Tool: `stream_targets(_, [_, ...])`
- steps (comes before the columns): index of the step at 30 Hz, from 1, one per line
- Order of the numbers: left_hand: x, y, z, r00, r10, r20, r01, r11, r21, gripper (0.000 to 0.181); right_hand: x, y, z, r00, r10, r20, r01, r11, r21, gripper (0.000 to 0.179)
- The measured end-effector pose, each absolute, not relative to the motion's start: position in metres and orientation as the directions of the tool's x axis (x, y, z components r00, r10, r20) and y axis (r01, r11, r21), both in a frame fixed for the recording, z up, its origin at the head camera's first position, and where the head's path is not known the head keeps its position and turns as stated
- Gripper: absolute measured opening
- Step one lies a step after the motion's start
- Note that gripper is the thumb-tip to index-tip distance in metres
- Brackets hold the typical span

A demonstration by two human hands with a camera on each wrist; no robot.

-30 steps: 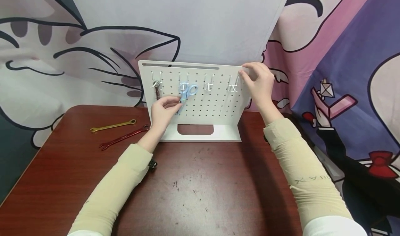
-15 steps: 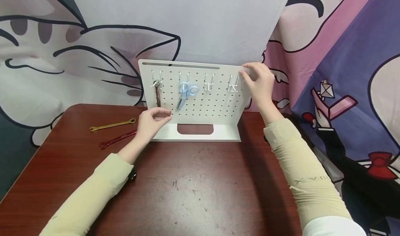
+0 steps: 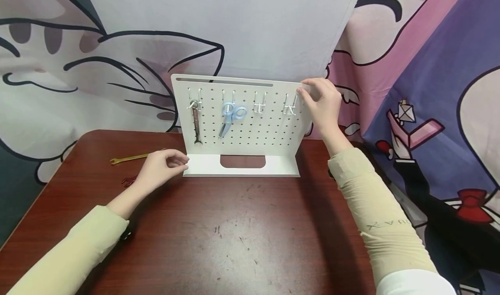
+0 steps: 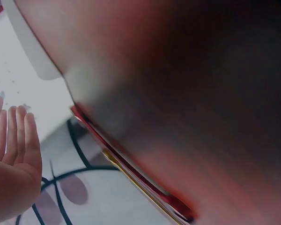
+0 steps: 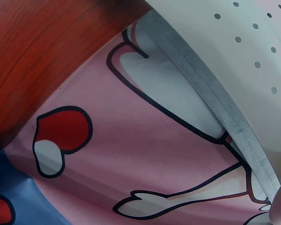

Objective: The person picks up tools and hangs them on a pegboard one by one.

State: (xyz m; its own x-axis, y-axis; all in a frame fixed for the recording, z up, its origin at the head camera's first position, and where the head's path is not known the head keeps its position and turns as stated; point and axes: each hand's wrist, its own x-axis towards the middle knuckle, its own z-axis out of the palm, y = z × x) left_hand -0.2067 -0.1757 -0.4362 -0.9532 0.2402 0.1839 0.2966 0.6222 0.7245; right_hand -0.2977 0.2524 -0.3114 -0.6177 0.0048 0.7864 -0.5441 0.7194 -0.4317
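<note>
My left hand (image 3: 162,167) hovers low over the table, left of the white pegboard (image 3: 250,132), its fingers loosely bent and holding nothing. Beneath and behind it lie a yellow wrench (image 3: 129,158) and a red wrench (image 3: 129,181), both partly covered by the hand in the head view. The left wrist view shows the red wrench (image 4: 126,161) and yellow wrench (image 4: 140,187) side by side, past the hand (image 4: 18,154). My right hand (image 3: 323,104) grips the pegboard's upper right corner. Blue scissors (image 3: 228,118) and a dark wrench (image 3: 196,123) hang from hooks.
Two further double hooks, a middle one (image 3: 259,104) and a right one (image 3: 289,105), carry nothing. The pegboard's base rests on the brown table (image 3: 242,230). A printed cloth (image 3: 125,69) hangs close behind the table, and another (image 3: 422,91) hangs at the right.
My left hand has let go of the scissors, which now hang on their hook, and has moved down and left toward the wrenches. The right hand stays on the corner.
</note>
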Motion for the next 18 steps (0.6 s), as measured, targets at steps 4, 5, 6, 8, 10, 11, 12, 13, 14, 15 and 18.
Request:
stream_targets(4, [-0.206, -0.192, -0.440, -0.952, 0.249, 0.176, 0.300, 0.657, 0.692, 0.019, -0.298, 0.253, -0.312, -0.618, 0.011, 0.786, -0.543, 0.717, -0.437, 0.021])
stream_targets(5, [-0.207, -0.195, -0.441, -0.953, 0.248, 0.175, 0.299, 0.664, 0.685, 0.019, -0.298, 0.252, -0.312, -0.618, 0.013, 0.786, -0.541, 0.718, -0.438, 0.021])
stream_targets(6, [-0.207, -0.198, -0.442, -0.953, 0.248, 0.173, 0.297, 0.670, 0.680, 0.019, -0.298, 0.252, -0.313, -0.618, 0.014, 0.786, -0.541, 0.718, -0.438, 0.021])
stream_targets(8, [-0.207, -0.204, -0.442, -0.954, 0.251, 0.166, 0.295, 0.674, 0.678, 0.019, -0.298, 0.252, -0.313, -0.614, 0.016, 0.789, -0.541, 0.719, -0.436, 0.020])
stream_targets(10, [-0.208, -0.209, -0.443, -0.953, 0.255, 0.162, 0.295, 0.674, 0.677, 0.019, -0.297, 0.252, -0.313, -0.610, 0.017, 0.792, -0.542, 0.721, -0.433, 0.020])
stream_targets(11, [-0.208, -0.211, -0.443, -0.953, 0.256, 0.159, 0.294, 0.674, 0.677, 0.019, -0.297, 0.252, -0.313, -0.608, 0.015, 0.794, -0.543, 0.721, -0.430, 0.020])
stream_targets(12, [-0.208, -0.214, -0.443, -0.954, 0.257, 0.155, 0.293, 0.676, 0.676, 0.019, -0.297, 0.252, -0.313, -0.607, 0.015, 0.795, -0.544, 0.721, -0.429, 0.020])
stream_targets(13, [-0.208, -0.216, -0.443, -0.955, 0.257, 0.151, 0.289, 0.680, 0.674, 0.019, -0.297, 0.252, -0.313, -0.605, 0.012, 0.796, -0.546, 0.721, -0.425, 0.020])
stream_targets(14, [-0.208, -0.219, -0.443, -0.956, 0.254, 0.146, 0.284, 0.687, 0.669, 0.019, -0.297, 0.252, -0.313, -0.604, 0.009, 0.797, -0.547, 0.723, -0.423, 0.020])
stream_targets(15, [-0.208, -0.221, -0.443, -0.958, 0.249, 0.142, 0.278, 0.692, 0.666, 0.019, -0.297, 0.252, -0.313, -0.603, 0.006, 0.797, -0.549, 0.722, -0.421, 0.020])
stream_targets(18, [-0.210, -0.229, -0.444, -0.963, 0.235, 0.132, 0.263, 0.711, 0.653, 0.018, -0.299, 0.254, -0.313, -0.597, -0.013, 0.802, -0.555, 0.729, -0.401, 0.021])
